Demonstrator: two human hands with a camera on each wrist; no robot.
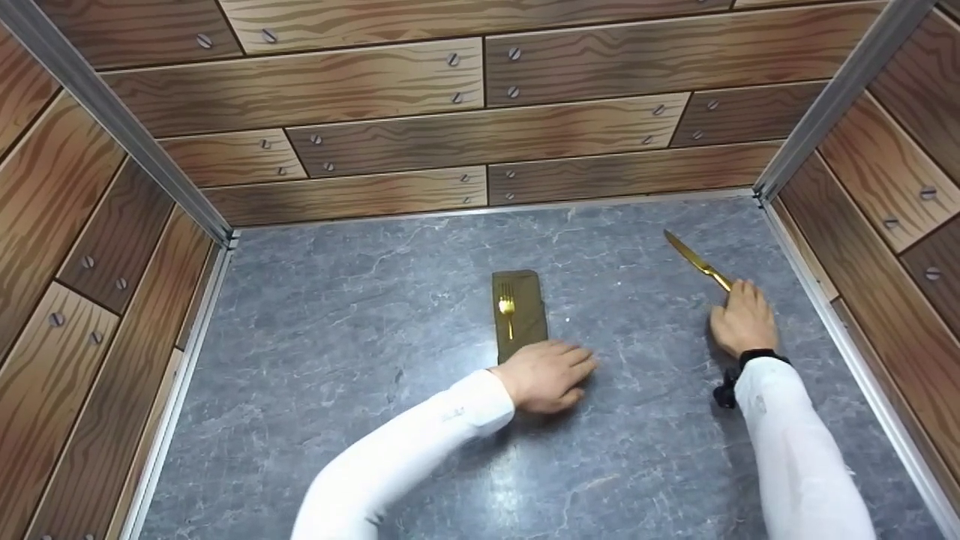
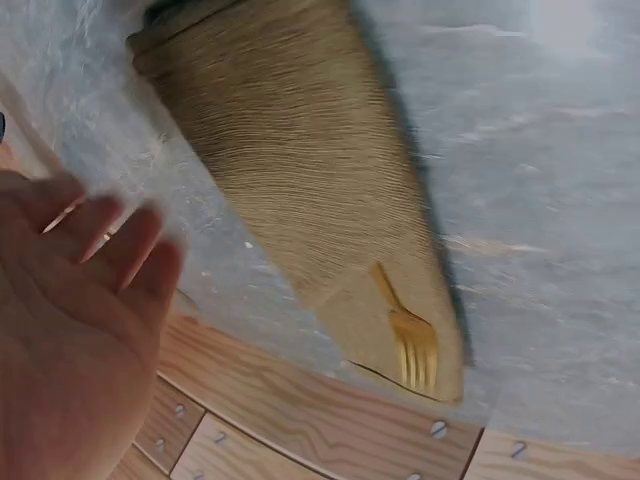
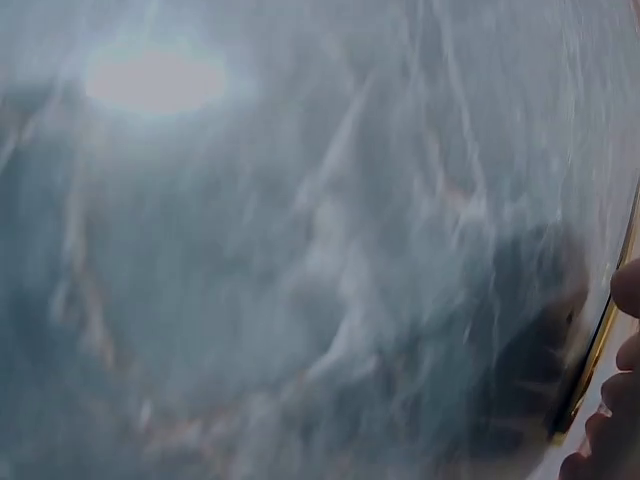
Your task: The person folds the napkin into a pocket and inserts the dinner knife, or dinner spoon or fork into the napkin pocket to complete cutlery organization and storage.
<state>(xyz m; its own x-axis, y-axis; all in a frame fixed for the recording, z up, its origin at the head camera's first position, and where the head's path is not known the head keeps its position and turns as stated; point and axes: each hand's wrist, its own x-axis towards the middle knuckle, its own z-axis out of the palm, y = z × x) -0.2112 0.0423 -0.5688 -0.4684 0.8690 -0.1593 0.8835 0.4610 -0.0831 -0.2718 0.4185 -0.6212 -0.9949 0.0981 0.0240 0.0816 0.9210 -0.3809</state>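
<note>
A folded olive-brown cloth napkin (image 1: 531, 311) lies on the grey marbled surface. On its far end rests a gold fork (image 1: 507, 306), tines pointing away; the handle runs to a fold line in the left wrist view, where its end seems tucked in. My left hand (image 1: 546, 376) hovers over the napkin's near end, fingers extended and holding nothing; in the left wrist view its palm is beside the cloth. At the right, my right hand (image 1: 745, 321) grips the handle of a gold table knife (image 1: 691, 256), blade pointing away to the left. Part of the handle hides under the fingers.
Wood-plank-patterned walls (image 1: 390, 82) enclose the marbled surface (image 1: 322, 322) at the back and both sides, with metal edging (image 1: 817, 285) along the joins. A black band (image 1: 761, 355) with a dark device sits on the right wrist. Light glares off the surface.
</note>
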